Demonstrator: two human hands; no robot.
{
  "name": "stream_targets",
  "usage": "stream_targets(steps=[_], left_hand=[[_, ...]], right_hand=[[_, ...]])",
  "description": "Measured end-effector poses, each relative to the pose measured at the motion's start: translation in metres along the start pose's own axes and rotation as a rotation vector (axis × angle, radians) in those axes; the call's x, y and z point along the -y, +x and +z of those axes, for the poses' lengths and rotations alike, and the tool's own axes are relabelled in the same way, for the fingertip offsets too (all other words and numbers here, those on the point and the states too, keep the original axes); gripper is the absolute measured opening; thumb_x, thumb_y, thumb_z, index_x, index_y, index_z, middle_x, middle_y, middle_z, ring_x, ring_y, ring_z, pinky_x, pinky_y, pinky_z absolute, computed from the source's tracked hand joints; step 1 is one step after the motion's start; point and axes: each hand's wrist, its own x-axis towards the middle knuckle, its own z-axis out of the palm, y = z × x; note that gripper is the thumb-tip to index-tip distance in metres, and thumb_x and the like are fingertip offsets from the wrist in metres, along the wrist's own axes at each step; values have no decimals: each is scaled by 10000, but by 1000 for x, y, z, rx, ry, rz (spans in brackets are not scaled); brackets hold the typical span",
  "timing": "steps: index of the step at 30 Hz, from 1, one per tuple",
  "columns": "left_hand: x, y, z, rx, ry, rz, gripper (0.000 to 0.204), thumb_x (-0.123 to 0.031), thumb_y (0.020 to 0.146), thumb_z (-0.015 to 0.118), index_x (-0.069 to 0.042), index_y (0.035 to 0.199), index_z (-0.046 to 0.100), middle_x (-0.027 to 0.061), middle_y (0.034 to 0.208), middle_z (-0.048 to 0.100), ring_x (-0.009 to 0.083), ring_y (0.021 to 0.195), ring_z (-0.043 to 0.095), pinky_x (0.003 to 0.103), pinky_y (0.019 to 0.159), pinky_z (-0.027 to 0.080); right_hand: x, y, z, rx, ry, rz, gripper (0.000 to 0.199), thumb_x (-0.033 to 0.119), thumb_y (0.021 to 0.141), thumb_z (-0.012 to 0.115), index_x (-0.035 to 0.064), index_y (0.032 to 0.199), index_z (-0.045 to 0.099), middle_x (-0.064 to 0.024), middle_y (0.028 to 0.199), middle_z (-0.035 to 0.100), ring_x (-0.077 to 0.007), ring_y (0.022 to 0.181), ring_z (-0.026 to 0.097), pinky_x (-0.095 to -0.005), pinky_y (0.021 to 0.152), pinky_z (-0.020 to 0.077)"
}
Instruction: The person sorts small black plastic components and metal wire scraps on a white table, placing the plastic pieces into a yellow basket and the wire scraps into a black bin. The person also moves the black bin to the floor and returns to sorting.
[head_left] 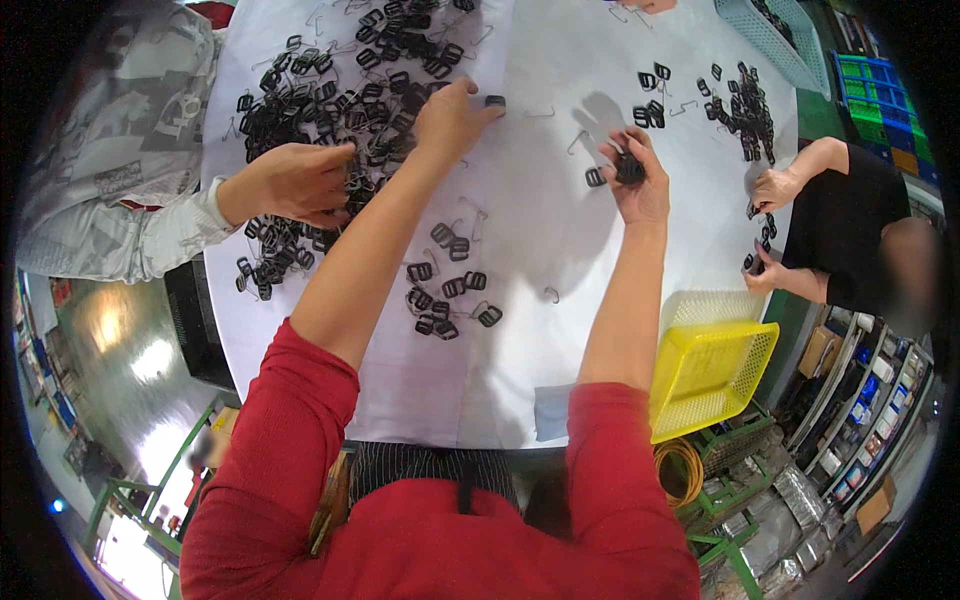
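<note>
Red sleeves come up from the lower edge onto the white table, and just beyond the elbows a small cluster of black buckles lies between the two forearms. Farther out, the right hand is closed around a bunch of black buckles, held above the cloth. The left hand reaches farthest, fingers curled down and pinching at a single black buckle that lies just to the right of its fingertips, touching them. That piece sits well left of the right hand, so the left is plainly nearer. Beyond and to the left spreads the big heap of buckles, where another person's hand digs in.
</note>
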Motion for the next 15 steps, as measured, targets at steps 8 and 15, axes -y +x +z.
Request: stream_targets(steps=[8,15], left_hand=[[4,-14,17,260,-142,72,305,-239,730,691,-70,963,589,50,726,578,171,619,546,304,556,429],[25,-68,-82,784,-1131,-116,265,-201,829,593,-50,1025,499,53,927,515,104,758,507,172,508,389]], right_hand=[[-43,-10,-26,-260,-1475,-148,337,286,688,703,33,888,603,-99,749,623,-240,733,600,-349,632,457],[-53,-78,-27,-246,-1362,-102,307,271,706,692,7,827,595,-79,720,566,-204,684,550,-337,624,435]])
